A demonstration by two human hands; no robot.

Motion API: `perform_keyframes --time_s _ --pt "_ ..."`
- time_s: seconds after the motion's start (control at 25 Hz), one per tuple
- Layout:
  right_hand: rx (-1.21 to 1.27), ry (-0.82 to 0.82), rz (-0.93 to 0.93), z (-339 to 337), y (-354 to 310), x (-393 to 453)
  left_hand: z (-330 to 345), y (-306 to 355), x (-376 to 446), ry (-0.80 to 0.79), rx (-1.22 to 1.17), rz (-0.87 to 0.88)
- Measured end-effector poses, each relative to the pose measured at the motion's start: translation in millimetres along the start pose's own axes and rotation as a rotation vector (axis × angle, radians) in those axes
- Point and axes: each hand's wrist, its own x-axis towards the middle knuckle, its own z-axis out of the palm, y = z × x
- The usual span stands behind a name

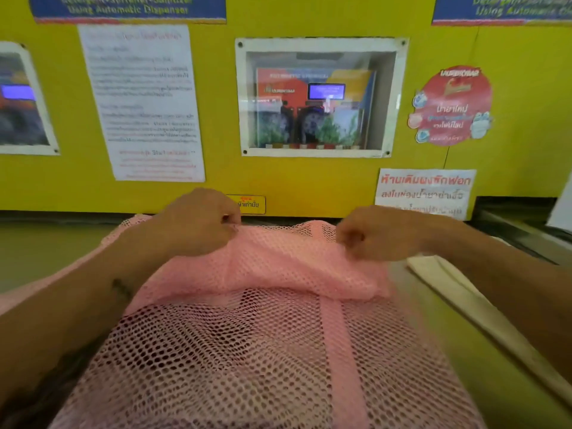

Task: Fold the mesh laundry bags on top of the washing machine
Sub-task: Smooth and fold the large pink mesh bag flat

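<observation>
Head view: left hand [198,224] and right hand [376,232], fingers closed, pinch the pink mesh laundry bag [263,320] on the washer top [448,351] (bare right margin). Blue wall sign [128,7] reads "Using Automatic Dispenser".

Wall: bright yellow panel [278,181].
Notices: white printed paper sheet [139,100]; round red sticker [452,105].
Window: white-framed clear screen cover [318,97].

Your mesh laundry bag [263,351] lies on the washing machine top [46,252], its far edge under both hands; a folded cloth [464,301] lies just right; notices hang behind.
</observation>
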Motion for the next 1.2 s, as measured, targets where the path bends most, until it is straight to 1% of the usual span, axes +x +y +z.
perform_keyframes --time_s 0.04,0.08,0.12,0.16,0.2,0.24,0.28,0.32,0.36,0.4,0.44,0.48,0.6,0.64,0.72,0.76,0.8,0.92,1.0,1.04,1.08,1.12,1.2 --pt "0.017 0.216 0.031 -9 9 11 3 3 5 0.137 0.1 -0.069" --pt "0.024 0.407 0.073 -15 18 21 8 10 6 0.229 0.186 -0.134" --pt "0.021 0.517 0.11 -16 23 29 14 18 4 0.281 0.207 -0.163" --pt "0.03 0.535 0.114 -14 25 33 22 28 2 0.297 0.164 -0.15" --pt "0.045 0.486 0.089 -9 24 35 29 36 -2 0.273 0.064 -0.103" --pt "0.054 0.414 0.043 -3 19 33 35 42 -6 0.206 -0.067 -0.036" --pt "0.064 0.332 -0.015 2 14 30 39 45 -9 0.099 -0.169 0.024" --pt "0.074 0.225 -0.052 6 8 26 42 47 -11 -0.035 -0.208 0.056" --pt "0.072 0.115 -0.063 10 4 24 44 46 -10 -0.161 -0.185 0.073" --pt "0.051 0.013 -0.045 14 1 22 47 44 -10 -0.243 -0.134 0.082" --pt "0.024 -0.052 -0.015 19 0 22 50 41 -9 -0.27 -0.082 0.092" --pt "0.006 -0.076 0.015 24 -1 22 55 38 -7 -0.24 -0.048 0.097" --pt "-0.061 0.02 0.037 42 -2 26 62 30 -2 -0.038 -0.004 0.107" --pt "-0.079 0.059 0.032 45 -2 28 61 27 -1 -0.041 -0.025 0.111" --pt "-0.053 0.16 0.008 43 3 32 59 22 -3 -0.189 -0.06 0.11" --pt "-0.01 0.217 -0.005 36 5 33 59 21 -4 -0.246 -0.036 0.111" --pt "0.038 0.266 -0.015 26 8 33 60 20 -4 -0.234 -0.002 0.13" --pt "0.2 0.361 -0.051 -11 7 27 49 20 3 0.017 -0.003 0.217" --pt "0.403 0.395 -0.056 -34 3 18 23 22 8 0.139 -0.139 0.189" --pt "0.514 0.388 -0.05 -44 2 12 6 21 10 0.154 -0.232 0.159" --pt "0.611 0.346 -0.041 -55 4 5 -13 19 12 0.124 -0.332 0.14" --pt "0.704 0.261 -0.043 -63 8 -2 -31 17 10 0.042 -0.444 0.124" --pt "0.863 0.058 -0.066 -72 18 -16 -54 16 -2 -0.252 -0.694 0.141"
